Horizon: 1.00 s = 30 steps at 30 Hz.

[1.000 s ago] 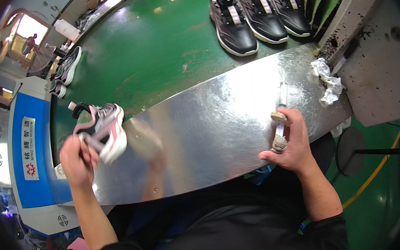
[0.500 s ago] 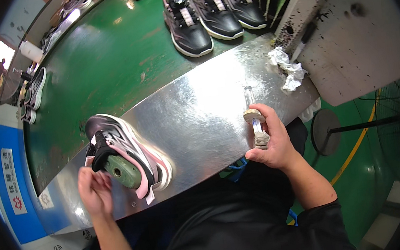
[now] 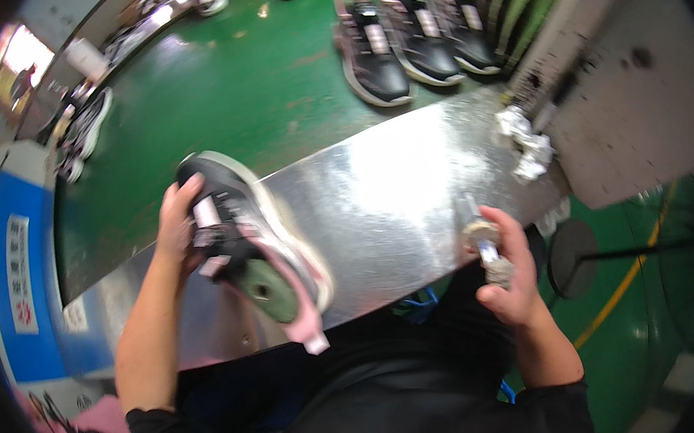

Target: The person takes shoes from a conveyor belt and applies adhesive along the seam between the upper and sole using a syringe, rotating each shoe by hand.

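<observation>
My left hand [image 3: 174,225] grips the toe end of a black, pink and white sneaker [image 3: 278,240] from its left side, the thumb over the upper. Inside the shoe's opening sits a green shoe last [image 3: 269,291] with a round hole in it. The heel, with a pale pull tab, points toward me. Whether the sole touches the metal ledge is blurred. My right hand [image 3: 515,271] is closed around a clear syringe [image 3: 488,250] with a round flange and a grey wrapped end. Its tip points away from me, apart from the shoe.
A steel ledge [image 3: 364,215] borders a green conveyor belt [image 3: 250,75]. Several black sneakers [image 3: 379,71] stand at the far right, others [image 3: 92,128] at the far left. Crumpled white tissue [image 3: 526,145] lies by the grey panel [image 3: 627,89]. A fan [image 3: 693,250] stands right.
My left hand has moved from beside the shoe's opening to its toe and taken hold; the shoe has turned slightly. The right hand keeps the syringe. The whole view has shifted.
</observation>
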Motion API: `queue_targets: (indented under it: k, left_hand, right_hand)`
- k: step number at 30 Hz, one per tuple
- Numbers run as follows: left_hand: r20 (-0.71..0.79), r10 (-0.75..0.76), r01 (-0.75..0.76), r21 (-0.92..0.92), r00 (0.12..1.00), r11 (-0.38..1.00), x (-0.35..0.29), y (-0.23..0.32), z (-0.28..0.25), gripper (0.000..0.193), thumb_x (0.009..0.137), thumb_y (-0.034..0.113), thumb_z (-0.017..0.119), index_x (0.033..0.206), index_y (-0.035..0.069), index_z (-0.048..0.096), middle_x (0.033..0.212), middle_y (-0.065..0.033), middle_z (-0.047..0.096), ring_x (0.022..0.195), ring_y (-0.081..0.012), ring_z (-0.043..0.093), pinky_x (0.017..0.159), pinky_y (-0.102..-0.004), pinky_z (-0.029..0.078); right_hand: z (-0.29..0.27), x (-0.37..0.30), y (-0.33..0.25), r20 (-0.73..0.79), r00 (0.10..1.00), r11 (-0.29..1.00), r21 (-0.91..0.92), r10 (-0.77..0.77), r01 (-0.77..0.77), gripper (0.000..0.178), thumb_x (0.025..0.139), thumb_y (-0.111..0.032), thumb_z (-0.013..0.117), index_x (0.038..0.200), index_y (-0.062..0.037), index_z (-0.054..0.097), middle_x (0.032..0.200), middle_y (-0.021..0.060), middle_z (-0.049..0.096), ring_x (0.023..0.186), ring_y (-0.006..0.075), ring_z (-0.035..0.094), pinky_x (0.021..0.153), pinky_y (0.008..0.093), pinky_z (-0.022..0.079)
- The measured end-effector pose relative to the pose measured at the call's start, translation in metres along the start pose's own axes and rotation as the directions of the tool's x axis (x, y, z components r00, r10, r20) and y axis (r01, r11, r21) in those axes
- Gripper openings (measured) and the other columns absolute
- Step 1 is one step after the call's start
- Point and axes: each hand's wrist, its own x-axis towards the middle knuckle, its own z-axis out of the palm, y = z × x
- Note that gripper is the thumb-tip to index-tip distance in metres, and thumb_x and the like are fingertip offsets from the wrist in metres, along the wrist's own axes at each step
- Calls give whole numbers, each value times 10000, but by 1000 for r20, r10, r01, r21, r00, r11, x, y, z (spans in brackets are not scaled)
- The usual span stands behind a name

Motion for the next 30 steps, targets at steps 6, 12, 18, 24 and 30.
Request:
queue_targets:
  k: [6,12,18,24,30]
  left_hand:
    - [138,388,-333,-306,911,892,-35,13,54,456,758,185,660,1115,-42,491,1005,-141,613,883,-204,624,811,-324,511]
    - [165,262,-169,-434,951,885,-50,-5,50,617,677,266,675,1190,-15,479,1056,-131,606,957,-223,611,862,-329,488]
    - [257,353,-204,-468,900,860,-59,-16,37,671,608,131,749,1192,71,424,1077,-88,534,1016,-199,540,896,-341,438]
    - [372,519,-339,-450,770,826,-58,-17,40,692,612,173,791,1170,90,389,1025,-205,567,963,-287,577,808,-396,475]
    - [387,537,-348,-459,750,817,-66,-12,43,691,598,132,808,1155,74,405,1031,-220,570,974,-315,587,803,-414,494]
  right_hand:
    - [13,8,-34,10,994,930,350,113,-109,1173,460,-708,757,1259,44,342,973,49,505,844,126,508,714,229,389]
    - [35,34,-75,183,976,792,610,-113,-23,1055,525,-778,650,1245,-79,327,904,101,516,785,174,470,630,256,364]
    - [60,52,-114,331,933,737,664,-139,-126,241,874,-285,518,1029,-129,419,710,240,589,622,255,497,621,372,404]
    - [76,66,-134,467,839,647,737,-277,-196,648,802,-602,560,1189,-112,388,797,208,589,626,210,490,551,311,345]
    - [82,63,-142,490,845,596,751,-215,-284,603,814,-553,581,1169,-104,389,917,232,598,763,247,581,659,349,402]
